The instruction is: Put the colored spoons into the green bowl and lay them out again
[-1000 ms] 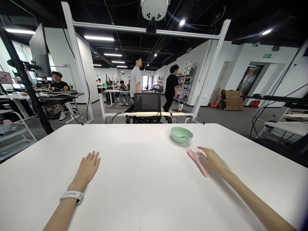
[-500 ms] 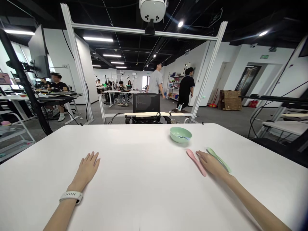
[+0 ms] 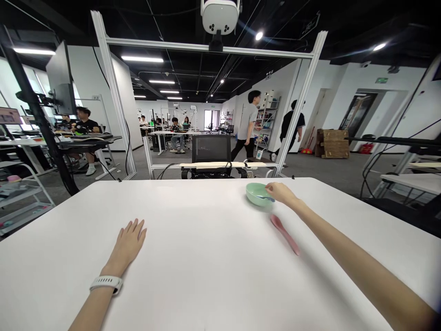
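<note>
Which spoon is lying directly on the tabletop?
The pink spoon, in front of the green bowl; the bluish spoon sits inside that bowl.

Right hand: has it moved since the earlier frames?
Yes. The right hand has moved forward and left, from beside the pink spoon to past its far end, at the rim of the green bowl.

Left hand [image 3: 129,246] lies flat, palm down on the worktop [image 3: 206,211], fingers slightly spread, white wristband [image 3: 106,284] on wrist. Right arm [image 3: 354,248] reaches far forward across worktop, right hand [image 3: 280,193] curled slightly, fingers pointing left.
</note>
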Available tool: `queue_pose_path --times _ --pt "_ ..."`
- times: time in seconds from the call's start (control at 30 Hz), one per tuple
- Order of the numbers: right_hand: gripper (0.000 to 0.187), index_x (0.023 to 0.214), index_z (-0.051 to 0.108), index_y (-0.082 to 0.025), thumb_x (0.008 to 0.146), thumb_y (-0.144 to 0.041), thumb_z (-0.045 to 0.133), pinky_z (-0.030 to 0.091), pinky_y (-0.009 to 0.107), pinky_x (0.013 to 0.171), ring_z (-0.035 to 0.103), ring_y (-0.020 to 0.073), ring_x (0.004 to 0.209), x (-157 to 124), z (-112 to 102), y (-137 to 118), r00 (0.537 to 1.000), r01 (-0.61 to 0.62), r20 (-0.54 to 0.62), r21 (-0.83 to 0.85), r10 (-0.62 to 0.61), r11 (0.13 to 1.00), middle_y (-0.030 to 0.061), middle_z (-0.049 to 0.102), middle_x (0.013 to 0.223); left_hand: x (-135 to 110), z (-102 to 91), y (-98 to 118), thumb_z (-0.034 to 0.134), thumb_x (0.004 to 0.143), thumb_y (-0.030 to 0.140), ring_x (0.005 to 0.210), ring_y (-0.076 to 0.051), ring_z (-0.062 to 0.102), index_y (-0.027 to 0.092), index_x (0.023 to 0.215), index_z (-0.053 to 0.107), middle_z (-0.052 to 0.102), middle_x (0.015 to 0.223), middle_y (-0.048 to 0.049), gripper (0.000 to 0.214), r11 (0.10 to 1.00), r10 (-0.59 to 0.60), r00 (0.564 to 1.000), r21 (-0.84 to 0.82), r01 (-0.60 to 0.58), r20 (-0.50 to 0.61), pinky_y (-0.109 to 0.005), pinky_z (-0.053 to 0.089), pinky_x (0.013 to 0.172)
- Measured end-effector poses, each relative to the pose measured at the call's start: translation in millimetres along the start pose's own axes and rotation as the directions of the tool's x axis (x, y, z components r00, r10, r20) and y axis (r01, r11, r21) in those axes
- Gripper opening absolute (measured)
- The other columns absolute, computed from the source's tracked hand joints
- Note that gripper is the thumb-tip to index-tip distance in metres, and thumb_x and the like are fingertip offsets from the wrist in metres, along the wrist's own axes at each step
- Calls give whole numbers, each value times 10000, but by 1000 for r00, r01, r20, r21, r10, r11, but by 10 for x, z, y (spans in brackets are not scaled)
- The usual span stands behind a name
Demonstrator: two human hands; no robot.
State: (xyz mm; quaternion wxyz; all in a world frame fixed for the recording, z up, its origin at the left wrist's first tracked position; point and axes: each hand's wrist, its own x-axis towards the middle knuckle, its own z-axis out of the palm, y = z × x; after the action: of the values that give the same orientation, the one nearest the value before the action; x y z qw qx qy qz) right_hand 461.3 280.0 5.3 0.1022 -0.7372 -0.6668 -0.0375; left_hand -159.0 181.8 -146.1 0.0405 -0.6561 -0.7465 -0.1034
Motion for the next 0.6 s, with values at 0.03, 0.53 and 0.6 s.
queue_pose_path --times 0.03,0.53,0.6 --pt "361 1238 916 -178 1039 -204 615 614 355 981 853 310 1147 64 8 -37 1000 -13 15 -7 13 1000 163 915 1199 -5 -8 10 223 1147 429 1766 -352 450 129 1742 577 510 1867 -192 754 1000 -5 1000 6 5 11 -604 347 1450" --pt "283 1197 924 -150 970 -256 793 618 406 982 848 366 1153 199 41 -153 996 -72 50 -11 73 997 215 891 1165 -33 -76 60 242 1148 400 1761 -361 457 113 1741 574 500 1868 -211 738 1000 0 1000 14 0 24 -611 364 1439" --pt "370 1339 880 -135 1053 -241 669 603 404 1034 826 362 1234 133 -25 -90 999 -52 -11 4 52 999 236 875 1284 -33 -88 66 242 1143 400 1761 -360 457 117 1737 581 509 1863 -206 740 1000 -3 1000 15 3 26 -611 366 1438"
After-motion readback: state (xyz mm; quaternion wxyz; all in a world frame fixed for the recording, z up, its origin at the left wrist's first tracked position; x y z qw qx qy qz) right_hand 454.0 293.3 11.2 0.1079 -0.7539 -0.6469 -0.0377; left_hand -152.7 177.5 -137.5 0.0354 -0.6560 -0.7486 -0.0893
